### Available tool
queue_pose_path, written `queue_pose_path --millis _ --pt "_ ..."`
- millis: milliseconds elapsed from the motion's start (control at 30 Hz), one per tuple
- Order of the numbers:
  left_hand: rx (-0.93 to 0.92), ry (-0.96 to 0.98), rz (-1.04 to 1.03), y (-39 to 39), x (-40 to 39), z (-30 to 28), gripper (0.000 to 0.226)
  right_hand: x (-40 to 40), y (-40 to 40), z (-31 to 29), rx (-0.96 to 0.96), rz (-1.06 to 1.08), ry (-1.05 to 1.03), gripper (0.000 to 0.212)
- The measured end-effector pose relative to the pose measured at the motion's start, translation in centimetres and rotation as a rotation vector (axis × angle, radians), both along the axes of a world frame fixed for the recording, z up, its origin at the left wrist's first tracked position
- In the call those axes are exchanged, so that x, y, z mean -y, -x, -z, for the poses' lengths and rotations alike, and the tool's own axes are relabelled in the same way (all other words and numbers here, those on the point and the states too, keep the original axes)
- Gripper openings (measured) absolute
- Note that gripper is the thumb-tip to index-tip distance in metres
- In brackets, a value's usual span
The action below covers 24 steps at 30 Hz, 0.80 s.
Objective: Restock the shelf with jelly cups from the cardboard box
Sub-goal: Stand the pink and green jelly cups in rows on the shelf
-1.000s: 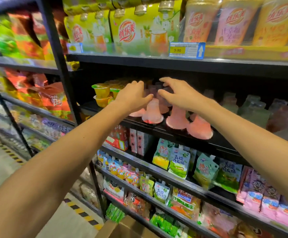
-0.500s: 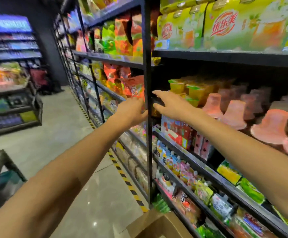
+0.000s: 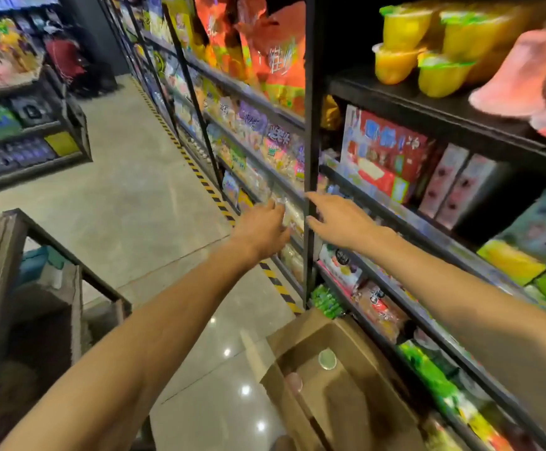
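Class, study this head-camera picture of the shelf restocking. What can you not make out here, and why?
- Cardboard box, head view: its contents are dim; only two round lids show, and the bottom edge cuts it off.
- Pink jelly cups: motion blur, cut off by the right edge.
- Left hand: fingertips are blurred against the packets.
- Right hand: contact with the shelf post is unclear.

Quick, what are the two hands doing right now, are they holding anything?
Left hand: empty; whether its fingers are curled or relaxed cannot be told.
Right hand: open, fingers spread, holding nothing.
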<state>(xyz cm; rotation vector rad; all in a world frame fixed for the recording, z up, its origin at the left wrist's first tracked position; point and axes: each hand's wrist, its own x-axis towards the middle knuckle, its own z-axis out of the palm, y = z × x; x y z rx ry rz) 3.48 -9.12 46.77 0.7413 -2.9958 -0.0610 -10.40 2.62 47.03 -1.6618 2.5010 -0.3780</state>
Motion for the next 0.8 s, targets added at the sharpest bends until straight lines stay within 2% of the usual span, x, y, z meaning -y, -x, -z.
queue_pose_path --millis 167,267,333,400,467,633,800 --pt "0.116 -0.181 0.022 1.1 -1.0 11.2 0.049 -1.8 0.2 10.7 0.092 0.06 -0.095 0.024" --pt "0.227 -0.308 -0.02 1.4 -1.4 19.6 0.044 -3.6 0.6 18.9 0.124 0.125 -0.139 0.04" --pt "0.306 -0.386 -0.046 1.4 -2.3 25.1 0.047 -4.9 0.8 24.5 0.2 0.16 -0.269 0.047" --pt "0.344 -0.469 -0.059 1.1 -3.3 30.7 0.048 -5.8 0.9 29.5 0.269 0.191 -0.36 0.037" --pt "0.38 -0.558 -0.074 0.9 -4.0 36.0 0.043 -6.2 0.9 34.1 0.346 0.197 -0.36 0.031" --pt "0.421 -0.693 -0.123 0.1 -6.0 47.9 0.027 -7.6 0.8 44.8 0.504 0.269 -0.405 0.049" --pt "0.552 -0.734 -0.156 0.1 -7.9 58.5 0.045 -8.4 0.9 54.4 0.641 0.394 -0.455 0.051"
